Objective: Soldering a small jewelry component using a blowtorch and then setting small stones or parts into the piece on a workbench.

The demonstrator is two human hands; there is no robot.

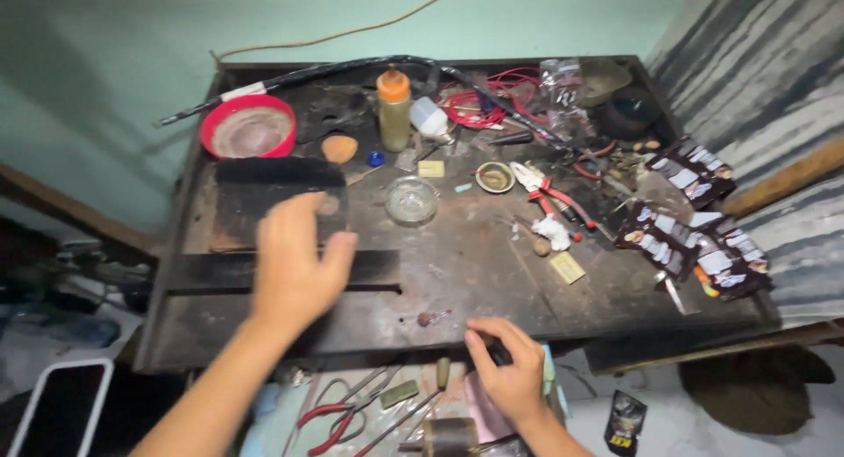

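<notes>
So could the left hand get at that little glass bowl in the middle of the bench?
Probably yes. The left hand hovers open over the bench, and the stretch between it and the glass bowl looks bare, with nothing standing in the way.

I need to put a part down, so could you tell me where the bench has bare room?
Bare patch: between the glass dish, the yellow pad and the right hand. Crowded: the back by the bottle and the right side with dark packets.
</notes>
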